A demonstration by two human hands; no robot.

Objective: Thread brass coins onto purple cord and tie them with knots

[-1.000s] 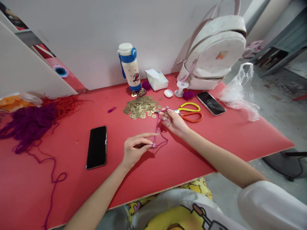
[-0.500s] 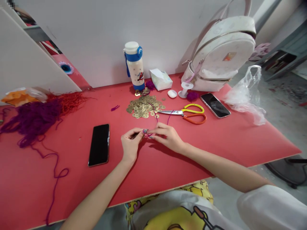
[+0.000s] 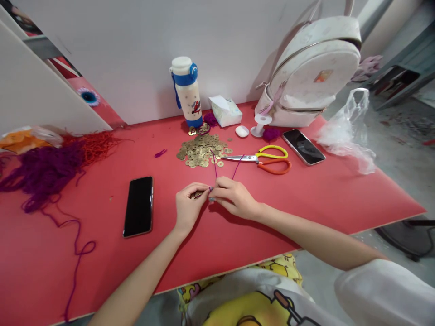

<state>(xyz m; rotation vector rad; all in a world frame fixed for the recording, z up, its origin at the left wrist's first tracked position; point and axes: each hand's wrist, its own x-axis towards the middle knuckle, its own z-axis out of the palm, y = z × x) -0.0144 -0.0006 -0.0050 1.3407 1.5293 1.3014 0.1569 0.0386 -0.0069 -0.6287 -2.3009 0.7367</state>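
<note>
Over the red table, my left hand (image 3: 190, 203) is closed, with brass-coloured coins partly showing inside its curled fingers and its thumb and forefinger pinching purple yarn. My right hand (image 3: 234, 197) meets it fingertip to fingertip, closed on the same purple yarn (image 3: 215, 167). Two ends of that yarn stick up beyond the right hand, toward the coin pile and the scissors. The pinched part is hidden by my fingers. Just beyond lies a heap of holed brass coins (image 3: 200, 149). Scissors (image 3: 268, 159) with yellow and orange handles rest beside the heap.
On the red table (image 3: 102, 271) a black phone (image 3: 138, 207) lies left of my hands, near purple yarn (image 3: 47, 172) and red strands (image 3: 98, 147). Behind stand a bottle (image 3: 186, 90), a tissue pack (image 3: 226, 112), a spool (image 3: 260, 125) and a white backpack (image 3: 309, 77). Another phone (image 3: 304, 147) lies right.
My right hand has drawn its fingers in and closed them against the left fingertips. The loop of yarn that showed between the hands is now covered, and its two ends stand straighter.
</note>
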